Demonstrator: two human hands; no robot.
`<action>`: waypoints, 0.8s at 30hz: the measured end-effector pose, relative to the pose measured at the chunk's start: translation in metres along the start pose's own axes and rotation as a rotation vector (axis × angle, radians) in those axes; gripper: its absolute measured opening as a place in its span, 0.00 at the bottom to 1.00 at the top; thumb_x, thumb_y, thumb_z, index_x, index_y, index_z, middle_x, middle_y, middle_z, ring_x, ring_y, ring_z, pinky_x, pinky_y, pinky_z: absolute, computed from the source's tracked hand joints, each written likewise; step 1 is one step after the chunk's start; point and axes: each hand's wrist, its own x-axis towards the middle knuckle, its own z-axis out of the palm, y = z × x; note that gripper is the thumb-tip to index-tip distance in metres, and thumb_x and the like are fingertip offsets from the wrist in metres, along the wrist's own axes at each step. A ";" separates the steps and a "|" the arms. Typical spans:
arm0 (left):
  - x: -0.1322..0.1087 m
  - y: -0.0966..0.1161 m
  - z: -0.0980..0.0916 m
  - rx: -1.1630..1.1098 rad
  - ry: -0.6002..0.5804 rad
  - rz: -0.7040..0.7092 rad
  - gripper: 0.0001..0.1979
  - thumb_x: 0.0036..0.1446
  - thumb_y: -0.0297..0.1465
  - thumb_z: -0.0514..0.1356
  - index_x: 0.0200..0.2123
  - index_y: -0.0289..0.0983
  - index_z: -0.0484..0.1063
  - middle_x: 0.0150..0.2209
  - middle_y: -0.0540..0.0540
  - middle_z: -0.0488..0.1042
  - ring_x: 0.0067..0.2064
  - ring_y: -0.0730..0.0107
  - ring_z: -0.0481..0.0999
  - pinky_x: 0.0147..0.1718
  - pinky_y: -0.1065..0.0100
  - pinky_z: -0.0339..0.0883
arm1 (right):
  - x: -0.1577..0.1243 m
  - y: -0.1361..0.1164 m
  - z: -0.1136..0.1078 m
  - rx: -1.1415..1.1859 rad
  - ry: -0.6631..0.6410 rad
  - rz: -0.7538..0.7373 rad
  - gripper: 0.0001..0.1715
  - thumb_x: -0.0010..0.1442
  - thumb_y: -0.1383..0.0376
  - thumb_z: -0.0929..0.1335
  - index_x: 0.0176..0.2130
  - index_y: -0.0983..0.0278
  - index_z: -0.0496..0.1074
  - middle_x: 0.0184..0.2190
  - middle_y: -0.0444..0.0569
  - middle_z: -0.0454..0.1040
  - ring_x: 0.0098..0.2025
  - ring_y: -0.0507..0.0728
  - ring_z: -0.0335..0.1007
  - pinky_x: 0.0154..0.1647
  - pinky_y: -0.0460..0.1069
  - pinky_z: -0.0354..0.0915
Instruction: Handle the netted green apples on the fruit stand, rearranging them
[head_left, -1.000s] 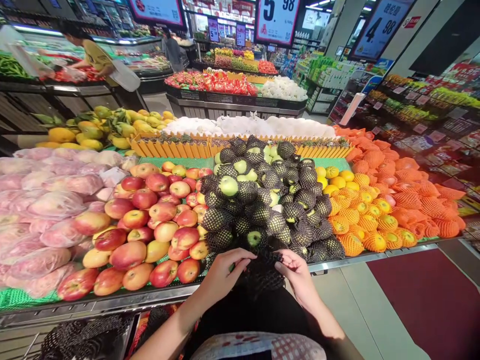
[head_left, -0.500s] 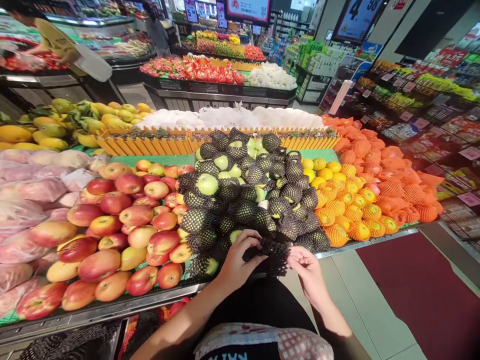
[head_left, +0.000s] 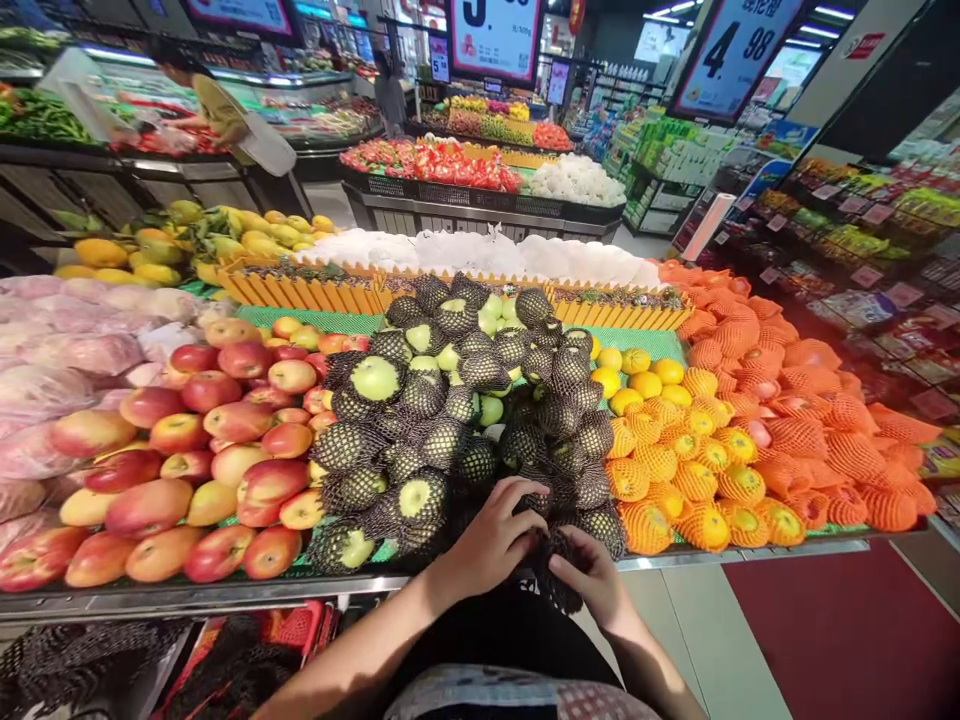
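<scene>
Netting (head_left: 559, 588), blk, bunched, holey txtr

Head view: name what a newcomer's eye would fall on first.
Probably the heap of green fruit in black nets, at the picture's centre. Bare red-and-yellow fruit lies to its left, bright orange-netted fruit farther right. Low in front, the right hand holds black netting, the left hand close beside it.

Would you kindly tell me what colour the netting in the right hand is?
Black; the netting shows best in the head view.
</scene>
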 end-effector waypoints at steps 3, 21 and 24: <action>0.025 -0.005 0.006 0.036 0.061 -0.040 0.06 0.66 0.24 0.56 0.39 0.38 0.71 0.57 0.41 0.70 0.61 0.59 0.64 0.62 0.54 0.62 | 0.005 -0.002 -0.033 -0.022 0.158 -0.009 0.23 0.45 0.49 0.80 0.24 0.64 0.75 0.23 0.45 0.71 0.29 0.54 0.64 0.32 0.48 0.64; 0.169 -0.110 -0.062 0.793 0.248 -0.730 0.39 0.53 0.35 0.69 0.64 0.35 0.58 0.59 0.30 0.64 0.53 0.40 0.73 0.50 0.50 0.69 | -0.019 0.005 -0.151 0.131 0.455 -0.029 0.23 0.41 0.50 0.82 0.31 0.63 0.82 0.31 0.48 0.80 0.34 0.57 0.72 0.38 0.48 0.71; 0.178 -0.103 -0.046 0.710 0.214 -0.726 0.41 0.54 0.49 0.66 0.63 0.37 0.57 0.58 0.33 0.68 0.48 0.48 0.78 0.44 0.58 0.72 | -0.018 0.010 -0.161 0.183 0.509 0.008 0.24 0.38 0.51 0.83 0.32 0.63 0.83 0.32 0.48 0.81 0.36 0.57 0.74 0.39 0.48 0.72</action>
